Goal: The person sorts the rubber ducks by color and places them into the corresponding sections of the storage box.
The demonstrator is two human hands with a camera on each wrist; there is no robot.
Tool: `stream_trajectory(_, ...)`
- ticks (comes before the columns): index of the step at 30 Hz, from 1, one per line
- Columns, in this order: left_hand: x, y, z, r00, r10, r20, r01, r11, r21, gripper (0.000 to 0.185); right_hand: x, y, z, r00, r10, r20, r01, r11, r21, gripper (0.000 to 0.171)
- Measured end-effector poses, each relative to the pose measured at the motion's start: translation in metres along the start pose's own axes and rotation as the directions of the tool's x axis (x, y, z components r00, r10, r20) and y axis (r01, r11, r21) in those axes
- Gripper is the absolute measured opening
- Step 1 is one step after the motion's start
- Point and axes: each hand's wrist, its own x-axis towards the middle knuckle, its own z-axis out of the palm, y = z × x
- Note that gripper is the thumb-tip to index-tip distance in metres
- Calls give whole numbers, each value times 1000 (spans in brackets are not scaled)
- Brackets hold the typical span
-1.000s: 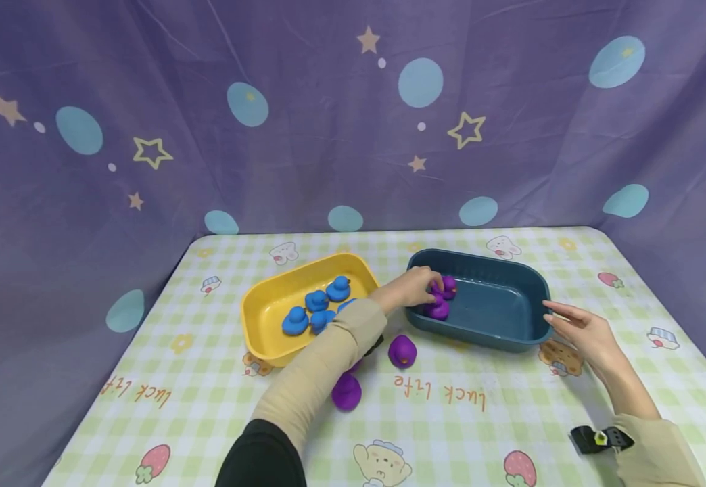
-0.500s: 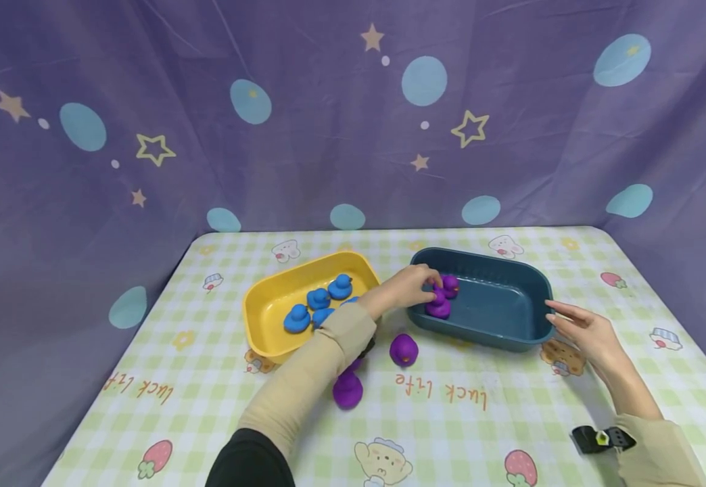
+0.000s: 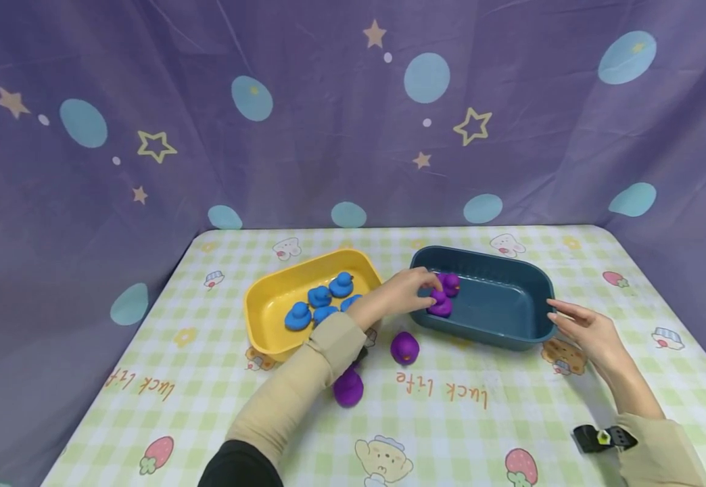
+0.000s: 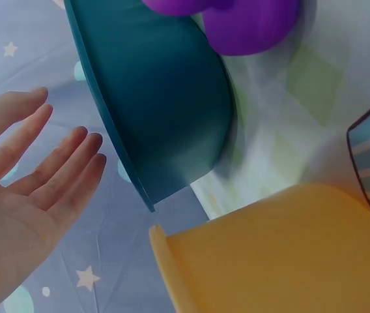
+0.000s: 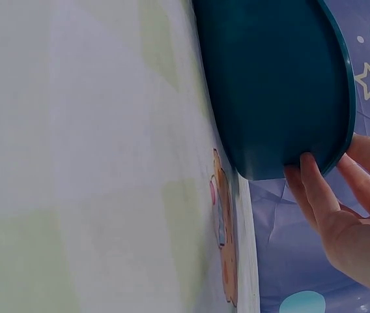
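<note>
My left hand (image 3: pixel 406 292) hovers over the left end of a dark teal plastic basin (image 3: pixel 487 333), close to the purple rubber ducks (image 3: pixel 440 306) inside it. In the left wrist view the same hand (image 4: pixel 38 189) has its fingers loosely extended and nothing between them. At the basin's opposite end is my right hand (image 3: pixel 590 333). Its fingertips touch the outer wall and rim in the right wrist view, fingers (image 5: pixel 318 195) mostly straight. A purple duck (image 3: pixel 404 348) sits on the tablecloth in front of the basin.
A yellow basin (image 3: pixel 264 308) with several blue ducks (image 3: pixel 298 316) stands left of the teal one, partly covered by my left forearm. Another purple duck (image 3: pixel 348 388) lies beside the sleeve, which hides part of the area there. A purple curtain (image 3: pixel 304 169) hangs behind the table.
My left forearm has swung left and back a little while the hand stays over the purple ducks. My right hand keeps its place at the teal basin's end.
</note>
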Motion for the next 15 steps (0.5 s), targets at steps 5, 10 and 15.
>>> stream_trajectory(5,-8,3,2,1000,4,-6,-5,1000,-3,25,5,8,0,999,38,-19,-38,999,17,62)
stream_trajectory(10,-14,5,4,1000,8,-16,-9,1000,-8,27,9,16,-1,1000,12,-22,-12,1000,0,62)
stream_trajectory(15,-24,8,5,1000,17,-17,-17,1000,0,27,17,28,-1,999,31,-37,-30,999,18,63)
